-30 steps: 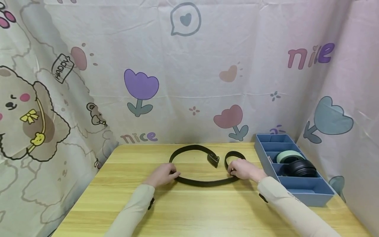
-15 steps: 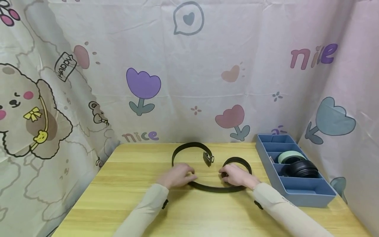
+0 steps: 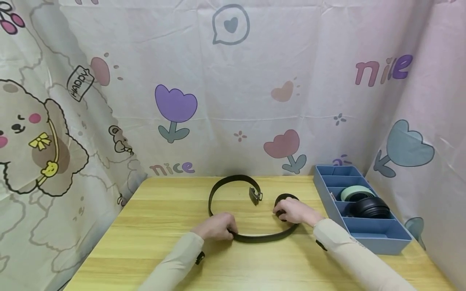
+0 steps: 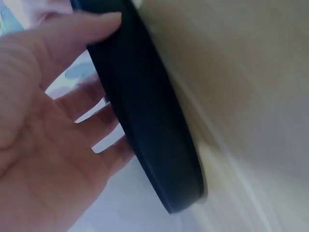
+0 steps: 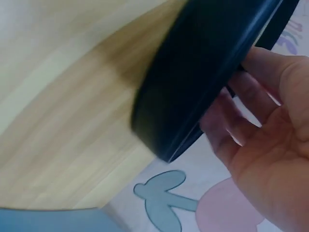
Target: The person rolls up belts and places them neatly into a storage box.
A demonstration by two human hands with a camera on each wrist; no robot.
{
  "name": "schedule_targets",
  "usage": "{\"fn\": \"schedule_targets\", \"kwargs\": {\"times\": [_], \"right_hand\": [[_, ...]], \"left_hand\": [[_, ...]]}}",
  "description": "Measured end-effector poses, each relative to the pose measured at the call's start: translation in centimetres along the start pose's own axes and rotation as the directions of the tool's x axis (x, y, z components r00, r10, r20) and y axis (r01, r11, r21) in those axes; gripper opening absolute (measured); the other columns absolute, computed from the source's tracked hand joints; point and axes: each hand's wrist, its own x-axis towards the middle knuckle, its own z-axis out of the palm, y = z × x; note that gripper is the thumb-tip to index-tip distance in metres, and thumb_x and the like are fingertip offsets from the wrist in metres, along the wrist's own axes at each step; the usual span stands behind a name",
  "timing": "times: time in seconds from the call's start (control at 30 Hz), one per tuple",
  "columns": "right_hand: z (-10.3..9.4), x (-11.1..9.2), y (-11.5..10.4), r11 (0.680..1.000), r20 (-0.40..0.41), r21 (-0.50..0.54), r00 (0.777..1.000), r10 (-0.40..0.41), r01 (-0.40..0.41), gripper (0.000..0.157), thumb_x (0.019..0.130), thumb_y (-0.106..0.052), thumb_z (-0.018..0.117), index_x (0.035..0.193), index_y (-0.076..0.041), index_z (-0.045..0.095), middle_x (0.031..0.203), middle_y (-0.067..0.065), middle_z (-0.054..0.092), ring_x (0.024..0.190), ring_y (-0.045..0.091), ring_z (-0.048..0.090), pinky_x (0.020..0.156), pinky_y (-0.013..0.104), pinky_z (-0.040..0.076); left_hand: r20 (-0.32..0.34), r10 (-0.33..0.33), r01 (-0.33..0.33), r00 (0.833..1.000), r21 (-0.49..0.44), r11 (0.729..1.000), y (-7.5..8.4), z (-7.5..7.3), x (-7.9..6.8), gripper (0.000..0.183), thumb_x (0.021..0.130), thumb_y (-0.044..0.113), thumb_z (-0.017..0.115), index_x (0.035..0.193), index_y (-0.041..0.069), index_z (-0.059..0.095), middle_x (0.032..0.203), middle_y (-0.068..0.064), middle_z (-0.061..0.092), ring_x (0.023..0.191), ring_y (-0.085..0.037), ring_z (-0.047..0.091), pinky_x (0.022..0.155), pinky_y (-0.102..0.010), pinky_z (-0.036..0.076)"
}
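Note:
A black belt (image 3: 262, 238) stands on its edge on the wooden table, curving in a wide open loop. Its buckle (image 3: 255, 195) lies at the inner end, toward the back. My left hand (image 3: 218, 227) pinches the front stretch; in the left wrist view the thumb lies over the strap (image 4: 149, 116) and the fingers are behind it. At the belt's other end, my right hand (image 3: 294, 211) holds a small coil. The right wrist view has the curved strap (image 5: 193, 82) close up, fingers curled at its inner side; the fingertips are partly hidden.
A blue divided box (image 3: 378, 244) stands on the right of the table (image 3: 127, 242). In its compartments lie a rolled pale green strap (image 3: 354, 190) and a rolled black one (image 3: 370, 207). A printed curtain (image 3: 233, 101) hangs behind and at both sides.
My left hand has moved right and nearer along the belt. The front stretch has come nearer too. At my right hand the end coil has become smaller, and the buckle end has shifted left.

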Motion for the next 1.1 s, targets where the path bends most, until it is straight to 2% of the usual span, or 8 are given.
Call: {"fn": "schedule_targets", "kwargs": {"times": [0.23,0.53,0.67,0.73,0.8,0.87,0.97,1.1], "right_hand": [[0.1,-1.0,0.8,0.998,-0.033,-0.025,0.997,0.064,-0.065,0.015,0.079,-0.016,0.077,0.093,-0.022,0.078,0.086,-0.014,0.069,0.086,0.01,0.051,0.093,0.05,0.038],[0.4,-1.4,0.2,0.996,0.058,0.094,0.998,-0.016,0.011,0.003,0.082,-0.023,0.076,0.083,-0.02,0.075,0.077,-0.015,0.064,0.069,-0.001,0.052,0.064,0.021,0.046],[0.7,-1.2,-1.4,0.996,0.025,0.043,0.997,-0.078,0.077,0.01,0.084,-0.03,0.076,0.08,-0.022,0.072,0.077,-0.014,0.063,0.07,0.0,0.05,0.065,0.02,0.046],[0.9,-1.1,-2.2,0.997,0.006,0.038,0.997,-0.071,0.071,0.015,0.086,-0.032,0.074,0.076,-0.022,0.07,0.074,-0.013,0.06,0.066,0.0,0.048,0.061,0.019,0.044],[1.1,-1.0,-2.9,0.998,-0.023,0.032,0.998,-0.051,0.051,0.02,0.087,-0.033,0.073,0.072,-0.021,0.066,0.07,-0.012,0.057,0.062,0.0,0.045,0.058,0.019,0.041],[1.3,-0.8,-3.3,0.999,-0.062,0.027,0.998,-0.017,0.018,0.023,0.087,-0.033,0.073,0.07,-0.02,0.065,0.068,-0.012,0.056,0.061,0.001,0.043,0.055,0.019,0.039],[1.6,-0.4,-3.6,0.999,-0.122,0.017,0.992,0.035,-0.033,0.021,0.087,-0.032,0.073,0.072,-0.018,0.068,0.069,-0.01,0.058,0.061,0.002,0.044,0.055,0.021,0.04],[1.9,-0.2,-3.6,0.994,-0.154,0.017,0.982,0.108,-0.107,0.018,0.087,-0.033,0.073,0.08,-0.016,0.074,0.074,-0.007,0.056,0.063,0.005,0.045,0.054,0.023,0.04]], "left_hand": [[0.031,-0.074,0.077,0.997,-0.109,0.991,-2.2,-1.2,-2.6,0.021,0.065,-0.001,0.076,0.079,0.014,0.077,0.089,0.01,0.061,0.078,-0.003,0.054,0.073,-0.021,0.047],[-0.051,-0.153,0.15,0.987,-0.061,0.987,-5.4,-2.5,-5.3,0.033,0.061,-0.015,0.069,0.067,0.017,0.075,0.078,0.011,0.063,0.079,-0.008,0.055,0.074,-0.029,0.051],[-0.102,-0.288,0.292,0.952,0.032,0.956,-4.6,-3.0,-6.0,0.036,0.061,-0.015,0.068,0.068,0.019,0.075,0.082,0.006,0.069,0.095,-0.024,0.062,0.094,-0.046,0.048],[-0.075,-0.356,0.361,0.931,0.064,0.93,-3.3,-3.3,-6.1,0.033,0.064,-0.01,0.072,0.075,0.021,0.076,0.093,0.003,0.068,0.105,-0.03,0.058,0.099,-0.053,0.043],[-0.024,-0.366,0.367,0.93,0.089,0.926,-1.5,-3.5,-5.8,0.031,0.064,0.001,0.079,0.087,0.022,0.076,0.103,-0.001,0.065,0.11,-0.032,0.054,0.097,-0.055,0.043],[0.025,-0.299,0.296,0.954,0.095,0.95,0.4,-3.4,-5.1,0.037,0.066,0.016,0.085,0.1,0.021,0.074,0.107,-0.002,0.063,0.105,-0.027,0.054,0.091,-0.049,0.047],[0.06,-0.11,0.107,0.992,0.06,0.992,2.9,-2.5,-3.4,0.051,0.071,0.035,0.085,0.117,0.019,0.069,0.113,-0.001,0.066,0.102,-0.02,0.06,0.089,-0.037,0.05],[0.054,0.114,-0.117,0.992,0.06,0.991,5.5,-0.3,-1.7,0.051,0.082,0.047,0.074,0.124,0.02,0.067,0.111,0.005,0.068,0.095,-0.005,0.062,0.083,-0.019,0.049]]}}
